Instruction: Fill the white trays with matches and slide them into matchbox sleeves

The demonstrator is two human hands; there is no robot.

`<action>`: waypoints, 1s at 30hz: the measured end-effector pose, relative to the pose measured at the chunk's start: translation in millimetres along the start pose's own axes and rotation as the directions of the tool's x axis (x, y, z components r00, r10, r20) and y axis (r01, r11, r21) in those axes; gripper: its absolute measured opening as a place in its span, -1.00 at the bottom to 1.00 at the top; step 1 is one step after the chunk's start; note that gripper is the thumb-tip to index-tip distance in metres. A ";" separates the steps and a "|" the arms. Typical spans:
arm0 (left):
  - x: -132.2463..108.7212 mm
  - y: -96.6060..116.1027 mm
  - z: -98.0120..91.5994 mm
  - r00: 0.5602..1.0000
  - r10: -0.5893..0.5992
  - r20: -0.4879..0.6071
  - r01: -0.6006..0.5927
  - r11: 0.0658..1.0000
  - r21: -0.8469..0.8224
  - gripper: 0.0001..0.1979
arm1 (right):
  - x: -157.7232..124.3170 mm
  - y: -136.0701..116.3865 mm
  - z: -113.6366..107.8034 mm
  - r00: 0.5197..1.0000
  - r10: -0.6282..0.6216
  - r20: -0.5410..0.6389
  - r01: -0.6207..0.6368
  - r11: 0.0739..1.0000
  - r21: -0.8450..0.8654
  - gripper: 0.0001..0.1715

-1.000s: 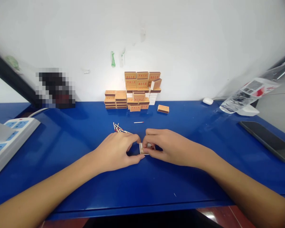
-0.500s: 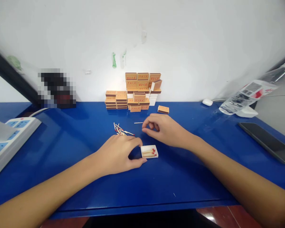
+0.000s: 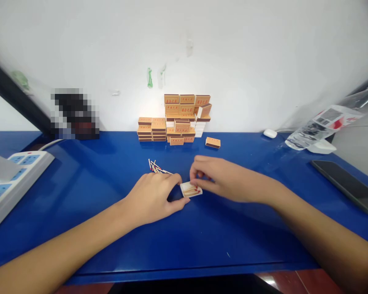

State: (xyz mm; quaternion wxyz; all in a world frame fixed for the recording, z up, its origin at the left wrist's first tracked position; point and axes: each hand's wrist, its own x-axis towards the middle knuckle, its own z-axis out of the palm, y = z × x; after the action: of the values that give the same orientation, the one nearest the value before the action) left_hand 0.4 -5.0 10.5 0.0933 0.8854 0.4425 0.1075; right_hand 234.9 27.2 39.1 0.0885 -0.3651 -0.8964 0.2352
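A small white matchbox tray (image 3: 185, 186) holds several red-tipped matches (image 3: 190, 190). My left hand (image 3: 155, 196) grips the tray's left end between thumb and forefinger. Over the tray's upper right part, my right hand (image 3: 213, 177) is closed in a pinch, its fingertips at the matches. A match seems to be in that pinch, though the fingers mostly cover it. Just beyond my left hand lies a loose pile of matches (image 3: 155, 166), partly hidden by that hand.
Stacked matchboxes (image 3: 180, 118) stand against the wall, with a single matchbox (image 3: 213, 142) to their right. A power strip (image 3: 15, 175) is at the left. A phone (image 3: 346, 183), a tilted plastic bottle (image 3: 322, 122) and a white earbud case (image 3: 270, 133) are on the right of the blue table (image 3: 202, 241).
My right hand has come nearer, from beside a single match to over the tray. That match no longer shows beyond the hand. The tray has tilted slightly in my left hand.
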 end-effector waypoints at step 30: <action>-8.7 10.9 7.0 0.999 0.040 -0.001 -0.040 0.997 0.064 -0.71 | -15.2 -10.5 -4.6 0.998 0.060 0.030 -0.059 0.998 -0.033 -0.88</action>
State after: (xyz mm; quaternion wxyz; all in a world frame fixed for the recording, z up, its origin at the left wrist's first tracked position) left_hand 5.6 -19.0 5.7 0.0624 0.8964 0.4282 0.0960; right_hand 240.9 11.7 48.4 0.0619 -0.3894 -0.8900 0.2290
